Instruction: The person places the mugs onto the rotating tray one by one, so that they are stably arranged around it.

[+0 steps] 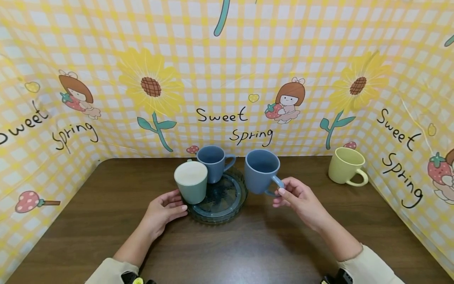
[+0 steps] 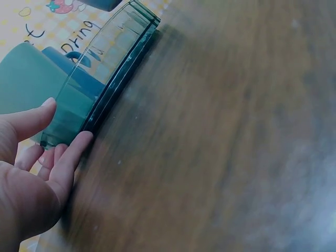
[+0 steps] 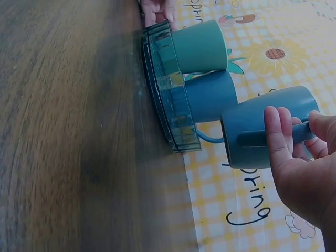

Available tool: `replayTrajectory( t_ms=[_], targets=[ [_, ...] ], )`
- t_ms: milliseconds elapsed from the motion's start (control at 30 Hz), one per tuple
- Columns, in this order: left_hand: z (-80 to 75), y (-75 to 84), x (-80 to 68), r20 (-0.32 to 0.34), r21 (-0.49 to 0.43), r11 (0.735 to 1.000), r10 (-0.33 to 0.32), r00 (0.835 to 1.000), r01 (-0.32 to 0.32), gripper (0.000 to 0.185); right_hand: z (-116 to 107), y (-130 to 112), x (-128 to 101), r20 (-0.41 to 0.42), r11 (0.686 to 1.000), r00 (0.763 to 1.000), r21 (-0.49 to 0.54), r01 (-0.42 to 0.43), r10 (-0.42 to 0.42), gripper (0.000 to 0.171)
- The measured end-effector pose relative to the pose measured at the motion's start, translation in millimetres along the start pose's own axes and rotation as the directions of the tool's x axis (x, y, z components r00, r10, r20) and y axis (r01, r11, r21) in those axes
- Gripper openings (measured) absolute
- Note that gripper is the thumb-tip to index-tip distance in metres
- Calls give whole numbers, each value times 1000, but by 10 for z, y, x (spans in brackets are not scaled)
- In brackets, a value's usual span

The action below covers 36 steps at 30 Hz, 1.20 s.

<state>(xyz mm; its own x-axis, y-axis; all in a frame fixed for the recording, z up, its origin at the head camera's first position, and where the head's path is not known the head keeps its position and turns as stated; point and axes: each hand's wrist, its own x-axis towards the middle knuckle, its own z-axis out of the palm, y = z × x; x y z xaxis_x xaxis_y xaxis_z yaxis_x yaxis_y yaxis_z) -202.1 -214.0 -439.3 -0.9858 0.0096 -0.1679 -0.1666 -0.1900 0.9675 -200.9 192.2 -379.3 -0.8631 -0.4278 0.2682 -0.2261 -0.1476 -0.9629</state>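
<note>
My right hand pinches the handle of a blue mug and holds it above the table, just right of a round dark-teal glass tray. In the right wrist view the mug's base is higher than the tray's rim. My left hand grips the tray's left edge, thumb and fingers apart around its side. On the tray stand a green mug with a pale top and, behind it, a second blue mug whose handle points right. The inside of the green mug is not clear.
A yellow-green mug stands at the back right of the brown wooden table, handle toward the right. A yellow checked cloth with printed flowers and words encloses the table's back and sides.
</note>
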Motion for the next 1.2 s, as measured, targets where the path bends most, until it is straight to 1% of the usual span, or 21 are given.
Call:
replayTrajectory(
  t_ms=[67, 233, 433, 467, 633, 733, 900, 1067, 1200],
  targets=[
    [4, 5, -2, -5, 2, 1000, -1, 1000, 1, 67, 30, 0, 22, -1, 1000, 1000, -3, -10, 10, 10],
    [4, 1, -6, -16, 21, 1000, -3, 1000, 3, 67, 111, 21, 76, -7, 999, 1000, -14, -29, 29, 17],
    [-4, -25, 7, -29, 96, 995, 6, 1000, -3, 67, 183, 51, 132, -1, 999, 999, -14, -41, 41, 8],
    [-4, -25, 8, -28, 107, 994, 9, 1000, -6, 67, 191, 57, 142, -1, 999, 999, -13, -42, 42, 5],
    [-4, -19, 1, -2, 136, 990, 23, 1000, -22, 76, 230, 83, 194, -6, 999, 999, -3, -54, 54, 6],
    [0, -15, -2, 7, 138, 990, 26, 1000, -27, 78, 256, 89, 229, -13, 998, 998, 12, -67, 67, 7],
    [6, -7, 2, 8, 128, 992, 19, 1000, -20, 76, 286, 98, 279, -30, 996, 996, 31, -88, 89, 8],
    [0, 6, -7, 10, 89, 996, 11, 1000, -11, 72, 304, 119, 331, -42, 993, 992, 14, -115, 116, 10],
    [-1, 11, -20, 9, 80, 997, 7, 1000, -8, 71, 308, 157, 370, -47, 991, 990, -5, -132, 131, 11]
  ],
)
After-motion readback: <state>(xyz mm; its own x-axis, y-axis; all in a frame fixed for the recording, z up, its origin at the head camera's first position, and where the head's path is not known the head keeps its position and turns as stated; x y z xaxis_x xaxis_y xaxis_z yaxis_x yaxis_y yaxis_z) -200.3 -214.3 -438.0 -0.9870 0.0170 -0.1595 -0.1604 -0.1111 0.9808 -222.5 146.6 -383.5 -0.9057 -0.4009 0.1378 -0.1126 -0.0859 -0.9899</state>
